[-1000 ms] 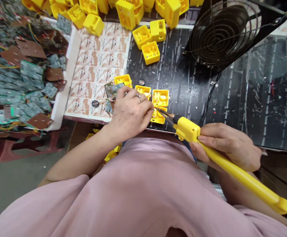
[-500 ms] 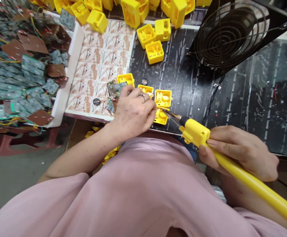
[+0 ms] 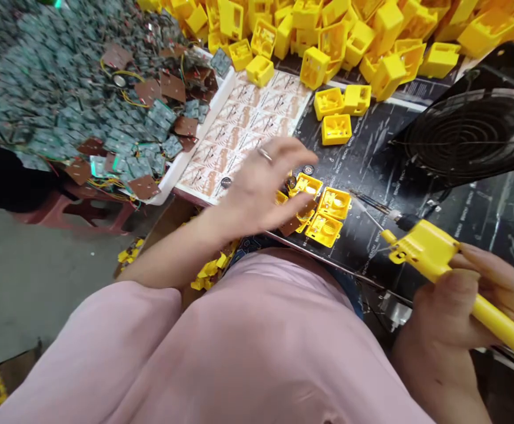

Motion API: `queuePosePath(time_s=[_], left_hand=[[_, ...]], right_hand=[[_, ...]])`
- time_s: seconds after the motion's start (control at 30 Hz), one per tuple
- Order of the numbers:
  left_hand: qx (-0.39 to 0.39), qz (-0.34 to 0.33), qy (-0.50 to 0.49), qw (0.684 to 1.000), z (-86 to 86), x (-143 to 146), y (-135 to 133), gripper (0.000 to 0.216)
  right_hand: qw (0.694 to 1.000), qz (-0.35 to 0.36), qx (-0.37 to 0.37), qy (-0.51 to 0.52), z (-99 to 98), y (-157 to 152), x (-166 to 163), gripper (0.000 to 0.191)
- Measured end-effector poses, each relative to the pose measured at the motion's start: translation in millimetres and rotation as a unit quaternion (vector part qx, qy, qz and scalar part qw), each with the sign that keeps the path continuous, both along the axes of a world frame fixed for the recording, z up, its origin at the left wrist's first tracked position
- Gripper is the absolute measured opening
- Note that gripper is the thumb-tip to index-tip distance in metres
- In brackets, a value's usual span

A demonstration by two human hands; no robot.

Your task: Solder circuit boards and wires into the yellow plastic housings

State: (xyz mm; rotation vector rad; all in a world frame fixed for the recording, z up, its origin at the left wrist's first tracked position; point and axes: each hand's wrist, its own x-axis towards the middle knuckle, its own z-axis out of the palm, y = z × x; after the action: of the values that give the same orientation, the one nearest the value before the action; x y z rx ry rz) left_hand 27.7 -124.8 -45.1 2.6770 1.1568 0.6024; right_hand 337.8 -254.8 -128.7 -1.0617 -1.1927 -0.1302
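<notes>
seen fr above: black bench top [image 3: 367, 159] w/ small square open yellow plastic cases [image 3: 335, 203] clustered nr front edge. l hand [image 3: 257, 188], blurred & ringed, over l side of cluster, thumb & fingers apart; flat brown circuit board [image 3: 289, 226] just below thumb, small round black disc [image 3: 308, 169] nr fingertips. r hand [image 3: 448, 306] clamped round yellow plastic tool [image 3: 433, 244], slim metal tip just r of cases, contact hard to tell. beyond: black fan [image 3: 464, 138], heaped yellow plastic housings [image 3: 330, 41].

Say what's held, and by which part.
The right hand holds the tool by its handle, near the boxy head. The left hand, open and blurred, seems empty.
</notes>
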Motion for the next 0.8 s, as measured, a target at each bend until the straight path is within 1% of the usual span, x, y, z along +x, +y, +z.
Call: queuePosePath(time_s=[0.03,0.07,0.13,0.2,0.23,0.3,0.37,0.43,0.5,0.6,0.67,0.7,0.73,0.77,0.8], left_hand=[[-0.018,0.011,-0.01,1.0,4.5,-14.4,6.5,0.057],[-0.029,-0.006,-0.016,0.999,7.9,-27.4,12.3,0.069],[-0.046,-0.092,0.02,0.994,10.3,-44.0,19.9,0.096],[-0.05,-0.171,0.103,0.979,8.5,-43.6,21.2,0.117],[-0.048,-0.189,0.153,0.969,7.1,-37.6,20.3,0.12],[-0.044,-0.186,0.239,0.952,4.8,-18.7,18.8,0.119],[-0.054,-0.18,0.286,0.94,3.9,0.6,20.9,0.113],[-0.064,-0.183,0.29,0.937,3.7,12.7,26.8,0.107],[-0.062,-0.182,0.274,0.942,3.2,15.9,32.9,0.094],[-0.052,-0.165,0.266,0.948,0.7,12.2,36.3,0.074],[-0.047,-0.146,0.275,0.949,-1.3,10.8,34.6,0.071],[-0.051,-0.134,0.279,0.949,-1.7,11.4,33.4,0.071],[-0.06,-0.121,0.281,0.95,-1.4,12.7,32.5,0.071],[-0.072,-0.107,0.281,0.951,-0.1,14.4,31.9,0.07],[-0.086,-0.093,0.277,0.953,2.3,16.1,31.9,0.067]], right_hand=[[0.999,-0.035,0.034,-0.012,2.3,4.2,1.0,0.024],[0.997,-0.059,0.052,-0.026,5.3,6.1,2.4,0.02],[0.995,-0.072,0.046,-0.041,11.7,4.9,4.5,0.019],[0.996,-0.071,0.021,-0.047,16.1,0.8,3.8,0.022],[0.996,-0.068,0.011,-0.051,17.2,-1.4,2.4,0.023],[0.996,-0.062,-0.004,-0.058,18.0,-5.8,-1.0,0.026],[0.996,-0.057,-0.019,-0.071,18.2,-10.0,-3.3,0.029],[0.995,-0.062,-0.019,-0.08,18.2,-12.6,-2.8,0.029],[0.994,-0.079,-0.011,-0.078,17.4,-10.6,1.0,0.025],[0.989,-0.122,0.04,-0.07,13.0,2.9,10.7,0.019],[0.977,-0.156,0.123,-0.074,11.1,10.4,17.2,0.017],[0.97,-0.176,0.155,-0.072,12.1,9.8,19.9,0.016],[0.966,-0.184,0.171,-0.065,15.3,4.9,22.6,0.015],[0.973,-0.183,0.13,-0.049,21.0,-4.5,25.5,0.015],[0.986,-0.163,0.038,-0.019,29.6,-17.6,29.1,0.013]])
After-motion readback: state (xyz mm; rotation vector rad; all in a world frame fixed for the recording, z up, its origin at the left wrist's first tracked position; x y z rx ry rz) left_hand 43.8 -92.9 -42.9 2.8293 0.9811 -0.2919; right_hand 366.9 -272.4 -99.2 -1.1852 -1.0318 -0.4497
